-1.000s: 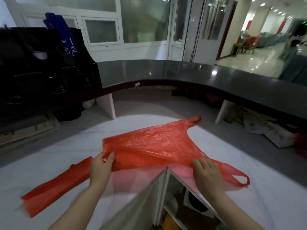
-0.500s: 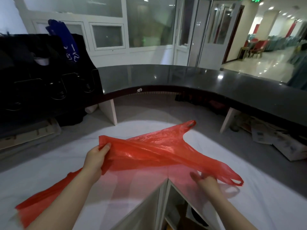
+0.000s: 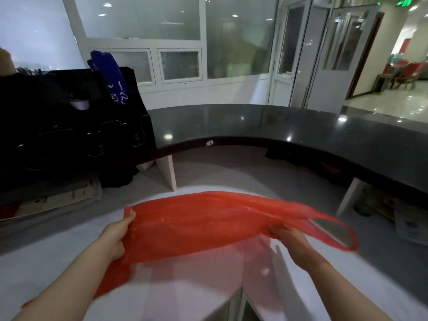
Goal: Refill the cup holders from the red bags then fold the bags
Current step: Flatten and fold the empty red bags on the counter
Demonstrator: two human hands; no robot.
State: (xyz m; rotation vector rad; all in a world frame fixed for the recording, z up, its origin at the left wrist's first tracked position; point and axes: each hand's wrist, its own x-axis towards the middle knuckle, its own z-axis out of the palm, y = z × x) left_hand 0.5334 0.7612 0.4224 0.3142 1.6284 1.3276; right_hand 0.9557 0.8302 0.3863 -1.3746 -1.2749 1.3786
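**Thin red plastic carrier bag (image 3: 201,225) held stretched over white tabletop (image 3: 58,262)**

The person's hands are well apart, each clamped on the bag. The left hand (image 3: 115,237) grips the bag's left edge w/ the thumb on top and the fingers hidden under the film. The right hand (image 3: 289,237) grips the other end, next to the handle loop (image 3: 333,230), fingers curled into the plastic. The loop hangs open past the right hand, out toward the tabletop's right edge.

The bag spans betw. the hands as a wide, loosely wrinkled band, lifted off the tabletop and roughly over its middle, above the notched corner in the near edge. The film is see-through enough to tint the surface under it pink. More red plastic runs down under the left forearm toward the near-left edge; can't tell if it is the same bag or a separate one. Edges of the bag are motion-blurred.

Bkgd: a dark grey curved glossy counter (image 3: 278,126) arcs behind the tabletop. At its left end stands a black boxy unit (image 3: 69,135) w/ coil springs showing on the front, and a blue item w/ white writing (image 3: 111,77) rests on top. Flat brown cardboard (image 3: 46,202) lies below it. Glass partitions and doors fill the back wall.
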